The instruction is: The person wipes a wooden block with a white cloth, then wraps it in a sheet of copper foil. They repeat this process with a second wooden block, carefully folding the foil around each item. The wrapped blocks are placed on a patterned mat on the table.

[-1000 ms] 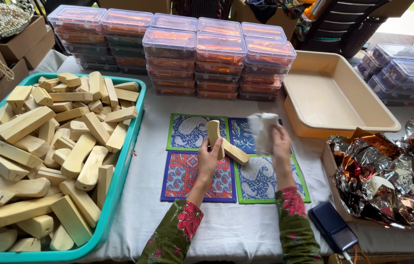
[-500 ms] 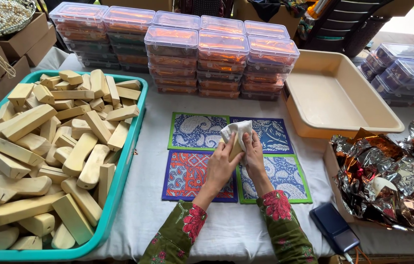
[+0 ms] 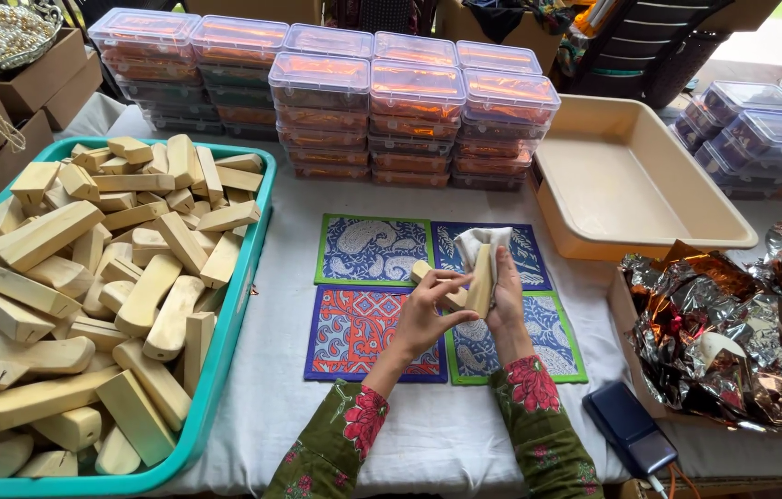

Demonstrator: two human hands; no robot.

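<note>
Four patterned mats (image 3: 374,319) in two-by-two block at table centre. Hands above mats: left hand (image 3: 425,312) and right hand (image 3: 506,294) touching wooden block (image 3: 481,280), cloth (image 3: 482,242) behind it. Tray of wooden blocks (image 3: 241,305) left of mats. Stacked lidded boxes (image 3: 372,120) behind. Empty tub (image 3: 636,189) right-rear. Crumpled foil (image 3: 714,323) right, possibly in box. Dark flat case (image 3: 629,427) near front edge, right of sleeves.
</note>
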